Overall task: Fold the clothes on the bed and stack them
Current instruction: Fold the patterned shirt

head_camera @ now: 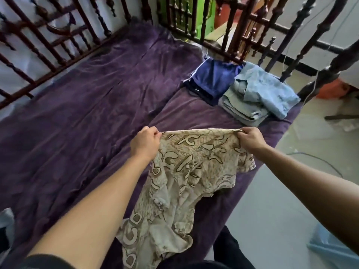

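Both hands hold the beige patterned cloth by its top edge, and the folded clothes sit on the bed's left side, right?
Wrong side: the head view shows the folded clothes on the right side of the bed. The left hand and right hand do hold the beige patterned cloth by its top edge.

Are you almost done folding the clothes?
Nearly, it seems. Done: the light blue pile and the dark blue garment lie folded at the far corner of the bed. In hand: left hand and right hand pinch the top edge of the patterned cloth, unfolded. Left: fold it and stack it.
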`<state>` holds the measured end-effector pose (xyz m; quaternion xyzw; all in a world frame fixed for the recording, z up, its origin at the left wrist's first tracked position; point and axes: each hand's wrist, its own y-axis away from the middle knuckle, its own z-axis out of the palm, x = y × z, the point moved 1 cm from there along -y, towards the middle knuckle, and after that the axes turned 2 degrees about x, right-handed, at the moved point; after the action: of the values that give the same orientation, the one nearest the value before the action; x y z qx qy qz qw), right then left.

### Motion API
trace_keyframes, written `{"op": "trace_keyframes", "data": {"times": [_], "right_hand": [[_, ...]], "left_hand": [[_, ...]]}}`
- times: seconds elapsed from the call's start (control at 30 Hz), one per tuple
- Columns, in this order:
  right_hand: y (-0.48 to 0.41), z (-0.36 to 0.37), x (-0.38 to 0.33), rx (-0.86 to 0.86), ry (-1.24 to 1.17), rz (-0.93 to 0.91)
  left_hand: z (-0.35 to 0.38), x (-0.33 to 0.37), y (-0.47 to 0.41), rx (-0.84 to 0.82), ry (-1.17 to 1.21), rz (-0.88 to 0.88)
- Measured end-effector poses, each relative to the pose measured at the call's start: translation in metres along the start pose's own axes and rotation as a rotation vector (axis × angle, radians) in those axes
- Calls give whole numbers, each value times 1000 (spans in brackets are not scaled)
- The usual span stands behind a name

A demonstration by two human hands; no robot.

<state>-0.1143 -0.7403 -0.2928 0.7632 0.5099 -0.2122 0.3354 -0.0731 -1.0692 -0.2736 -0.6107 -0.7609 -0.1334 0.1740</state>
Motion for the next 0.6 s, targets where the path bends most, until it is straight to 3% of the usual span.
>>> {"op": "trace_keyframes", "data": {"times": [0.2, 0.3, 0.4, 0.47, 0.6], "right_hand": [[-109, 59, 26, -81, -15, 162], [-155, 82, 38, -154, 252, 182], [-167, 104, 30, -142, 679, -138], [-152, 127, 20, -222, 697, -463], [-82, 188, 23, -701, 647, -800]], "left_hand": [[65, -28, -7, -150, -48, -227], [99, -50, 12, -240, -46, -382], [134, -67, 42, -402, 0, -631], [155, -72, 64, -549, 52, -807], [188, -72, 111, -727, 186, -994]]}}
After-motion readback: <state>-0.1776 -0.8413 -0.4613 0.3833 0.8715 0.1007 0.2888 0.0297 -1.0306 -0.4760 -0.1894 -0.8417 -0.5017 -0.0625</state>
